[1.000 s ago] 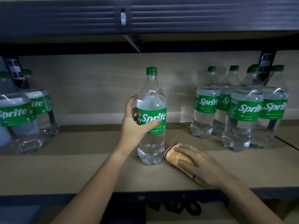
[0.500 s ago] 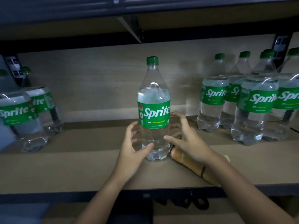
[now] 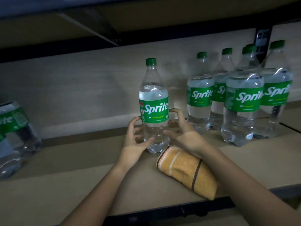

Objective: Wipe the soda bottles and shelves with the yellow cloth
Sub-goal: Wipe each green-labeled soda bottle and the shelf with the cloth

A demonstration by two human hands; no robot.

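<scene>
A soda bottle [image 3: 154, 105] stands upright mid-shelf [image 3: 65, 168]. The left hand [image 3: 136, 141] and right hand [image 3: 184, 132] cup its lower half, fingers curled round it. The yellow cloth [image 3: 185, 172] lies folded just in front, more bottles [image 3: 241, 98] to its right.

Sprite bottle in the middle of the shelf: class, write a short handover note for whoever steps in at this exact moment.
Left hand: fingers curled at the lone Sprite bottle, thumb on its lower body.
Right hand: curled close round the bottle's other side; firm contact unclear.
Yellow cloth: lying folded on the shelf, in neither hand.
Grouped bottles stand at the right.
Done: cannot tell what is wiped.
Left: pick up cloth, wipe bottles and shelf.
</scene>
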